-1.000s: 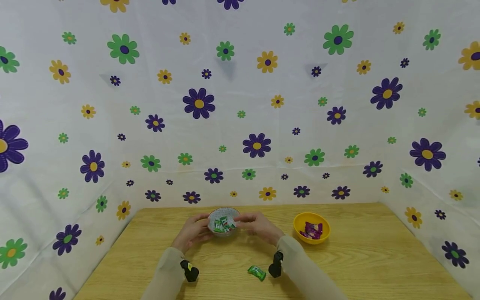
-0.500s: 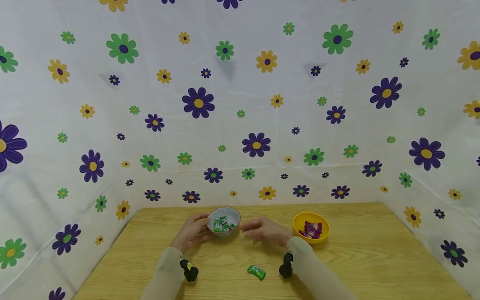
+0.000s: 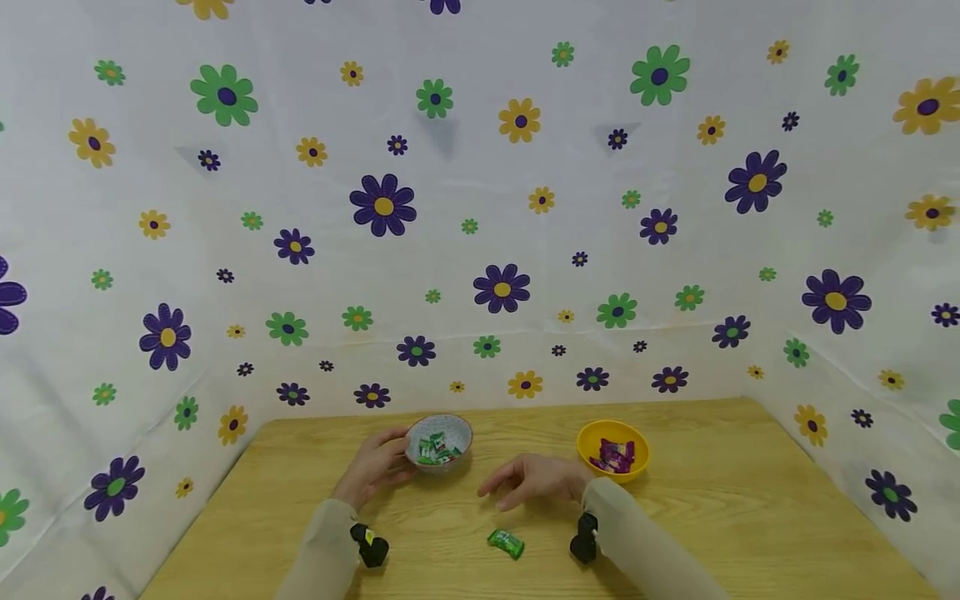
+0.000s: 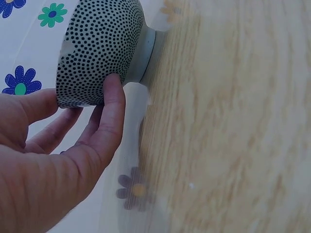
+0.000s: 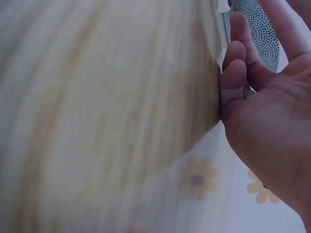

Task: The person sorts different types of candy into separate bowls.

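Note:
My left hand (image 3: 377, 467) holds the side of a pale dotted bowl (image 3: 452, 429), its thumb and fingers at the rim and outer wall. Several green-wrapped candies (image 3: 435, 450) lie inside that bowl. In the left wrist view the dotted wall (image 4: 99, 46) and a fingertip pressed on it show close up. My right hand (image 3: 538, 479) hovers low over the table to the right of the bowl, fingers loosely bent and nothing between them. On the wood just in front of it lies a single green-wrapped candy (image 3: 506, 543).
A yellow bowl (image 3: 628, 477) holding several purple-wrapped candies (image 3: 617, 456) stands to the right, close behind my right wrist. The light wooden table (image 3: 750, 500) is bordered at the back and sides by a white flowered cloth (image 3: 525, 342).
My right hand has drawn away from the dotted bowl, rightward and back toward the loose candy. The left hand keeps its hold on the bowl. The head view has shifted slightly.

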